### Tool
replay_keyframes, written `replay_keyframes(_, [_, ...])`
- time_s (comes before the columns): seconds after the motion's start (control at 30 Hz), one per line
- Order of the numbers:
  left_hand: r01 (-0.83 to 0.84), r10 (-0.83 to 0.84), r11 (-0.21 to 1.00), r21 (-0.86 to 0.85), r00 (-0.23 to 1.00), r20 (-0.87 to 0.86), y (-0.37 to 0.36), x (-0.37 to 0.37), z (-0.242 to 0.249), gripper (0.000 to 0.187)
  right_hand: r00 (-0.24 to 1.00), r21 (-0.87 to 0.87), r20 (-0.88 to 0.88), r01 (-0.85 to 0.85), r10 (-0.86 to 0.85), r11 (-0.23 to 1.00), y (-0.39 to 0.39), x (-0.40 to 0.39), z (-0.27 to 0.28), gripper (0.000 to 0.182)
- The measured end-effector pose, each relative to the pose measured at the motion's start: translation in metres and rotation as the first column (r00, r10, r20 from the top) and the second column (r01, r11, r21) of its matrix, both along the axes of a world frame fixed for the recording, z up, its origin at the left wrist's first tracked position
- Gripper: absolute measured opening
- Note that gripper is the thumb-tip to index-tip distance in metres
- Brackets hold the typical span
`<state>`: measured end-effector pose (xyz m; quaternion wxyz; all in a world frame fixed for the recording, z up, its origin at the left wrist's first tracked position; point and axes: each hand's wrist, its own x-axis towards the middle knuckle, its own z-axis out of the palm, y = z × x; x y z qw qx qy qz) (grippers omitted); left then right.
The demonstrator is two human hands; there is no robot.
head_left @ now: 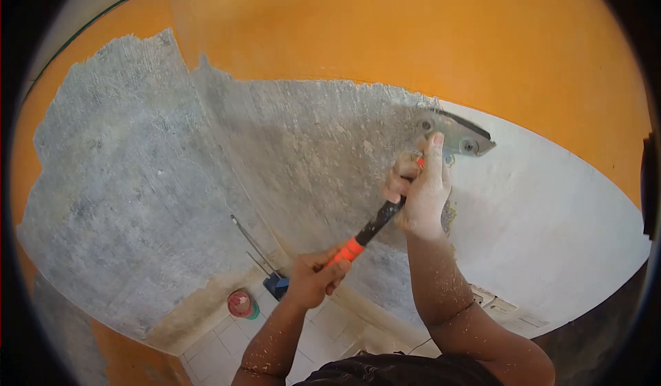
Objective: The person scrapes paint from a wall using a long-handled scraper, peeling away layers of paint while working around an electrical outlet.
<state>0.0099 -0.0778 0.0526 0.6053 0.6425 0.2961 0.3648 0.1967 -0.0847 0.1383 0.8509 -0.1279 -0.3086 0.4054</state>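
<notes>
A long-handled wall scraper (375, 226) runs diagonally up across the view, its wide metal blade head against the wall. My left hand (313, 279) is wrapped round the orange lower end of its handle. Higher up, my right hand (425, 196) grips the handle just below the head, with the thumb pressed on the metal plate. The blade lies where the bare grey wall (310, 152), the white coating (551, 200) and the orange paint (413, 35) meet. Pale flakes cling to both forearms and the right hand is dusty.
In the corner below stand a small reddish-and-green bucket (239, 305) and a blue dustpan (276, 286) with long thin handles beside it. White floor tiles (210, 351) show at the bottom. Pale rectangular fittings (499, 307) sit low on the right.
</notes>
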Motion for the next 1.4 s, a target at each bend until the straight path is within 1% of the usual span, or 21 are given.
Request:
replay_keyframes(0.07, [0.019, -0.017, 0.998, -0.051, 0.999, 0.050, 0.000, 0.003, -0.003, 0.033, 0.992, -0.168, 0.024, 0.125, -0.123, 0.978, -0.001, -0.002, -0.004, 0.041])
replay_keyframes(0.1, [0.016, -0.014, 0.999, -0.050, 0.999, 0.053, 0.005, 0.005, -0.004, 0.032, 0.994, -0.091, 0.075, 0.080, -0.074, 0.993, 0.002, 0.000, -0.001, 0.042])
replay_keyframes(0.27, [0.023, -0.024, 0.999, 0.026, 0.999, 0.043, 0.015, -0.001, -0.005, 0.035, 0.996, -0.109, 0.051, 0.079, -0.074, 0.991, 0.008, -0.002, 0.008, 0.045])
replay_keyframes(0.3, [0.061, -0.056, 0.996, -0.066, 0.996, 0.066, 0.008, 0.000, -0.003, 0.037, 0.995, -0.113, 0.053, 0.096, -0.090, 0.989, 0.005, -0.001, 0.003, 0.046])
replay_keyframes(0.4, [0.073, -0.066, 0.992, -0.104, 0.995, 0.073, 0.007, 0.002, -0.010, 0.037, 0.992, -0.136, 0.051, 0.122, -0.116, 0.983, 0.002, -0.001, 0.000, 0.046])
replay_keyframes(0.53, [0.155, -0.144, 0.981, -0.118, 0.985, 0.100, 0.018, -0.003, 0.005, 0.037, 0.991, -0.126, 0.069, 0.126, -0.118, 0.984, 0.003, -0.003, 0.013, 0.042])
replay_keyframes(0.6, [0.105, -0.101, 0.991, -0.078, 0.993, 0.055, 0.013, -0.002, 0.000, 0.037, 0.995, -0.089, 0.040, 0.096, -0.093, 0.991, 0.003, -0.001, 0.005, 0.043])
replay_keyframes(0.63, [0.092, -0.087, 0.992, -0.088, 0.994, 0.062, 0.008, 0.000, -0.006, 0.039, 0.994, -0.089, 0.045, 0.101, -0.097, 0.991, 0.002, -0.002, 0.002, 0.043])
replay_keyframes(0.7, [0.099, -0.094, 0.991, -0.087, 0.994, 0.057, 0.013, 0.003, -0.011, 0.039, 0.990, -0.186, 0.031, 0.141, -0.138, 0.972, -0.001, -0.004, -0.001, 0.044])
replay_keyframes(0.83, [0.138, -0.135, 0.989, -0.057, 0.989, 0.063, 0.021, 0.003, -0.007, 0.038, 0.986, -0.197, 0.080, 0.156, -0.143, 0.968, 0.001, -0.006, 0.017, 0.043])
replay_keyframes(0.9, [0.158, -0.155, 0.987, -0.029, 0.985, 0.079, 0.020, 0.002, -0.008, 0.038, 0.987, -0.183, 0.072, 0.156, -0.145, 0.971, -0.002, -0.003, 0.008, 0.042])
replay_keyframes(0.93, [0.164, -0.159, 0.985, -0.056, 0.984, 0.078, 0.015, 0.003, -0.017, 0.032, 0.988, -0.171, 0.071, 0.145, -0.135, 0.975, -0.004, -0.001, 0.000, 0.042])
replay_keyframes(0.97, [0.169, -0.162, 0.982, -0.085, 0.984, 0.077, 0.010, 0.004, -0.028, 0.027, 0.981, -0.229, 0.066, 0.194, -0.184, 0.954, -0.008, -0.002, -0.010, 0.040])
replay_keyframes(1.1, [0.270, -0.261, 0.951, -0.149, 0.962, 0.075, -0.002, 0.008, -0.101, 0.022, 0.974, -0.343, 0.096, 0.224, -0.203, 0.912, -0.020, 0.005, -0.072, 0.038])
replay_keyframes(1.17, [0.308, -0.304, 0.926, -0.220, 0.951, 0.051, -0.009, 0.009, -0.118, 0.020, 0.992, -0.438, 0.021, 0.124, -0.128, 0.890, -0.029, 0.007, -0.093, 0.034])
replay_keyframes(1.2, [0.318, -0.317, 0.919, -0.233, 0.948, 0.043, -0.009, 0.010, -0.122, 0.020, 0.990, -0.449, 0.011, 0.131, -0.141, 0.884, -0.034, 0.010, -0.099, 0.034])
replay_keyframes(1.27, [0.279, -0.285, 0.957, -0.078, 0.956, -0.072, -0.008, 0.015, -0.128, 0.021, 0.975, -0.348, 0.111, 0.218, -0.191, 0.912, -0.043, 0.018, -0.109, 0.034])
replay_keyframes(1.3, [0.289, -0.296, 0.953, -0.093, 0.952, -0.082, -0.007, 0.018, -0.132, 0.021, 0.974, -0.346, 0.121, 0.222, -0.191, 0.912, -0.048, 0.024, -0.116, 0.033])
replay_keyframes(1.33, [0.273, -0.273, 0.962, -0.015, 0.955, -0.115, -0.007, 0.022, -0.137, 0.022, 0.973, -0.359, 0.110, 0.228, -0.201, 0.905, -0.051, 0.027, -0.124, 0.033])
replay_keyframes(1.37, [0.259, -0.248, 0.964, 0.066, 0.958, -0.145, -0.007, 0.026, -0.144, 0.024, 0.955, -0.379, 0.167, 0.293, -0.246, 0.878, -0.054, 0.030, -0.132, 0.034])
replay_keyframes(1.4, [0.272, -0.262, 0.961, 0.053, 0.953, -0.153, -0.009, 0.028, -0.154, 0.024, 0.931, -0.396, 0.227, 0.357, -0.287, 0.846, -0.057, 0.033, -0.140, 0.034])
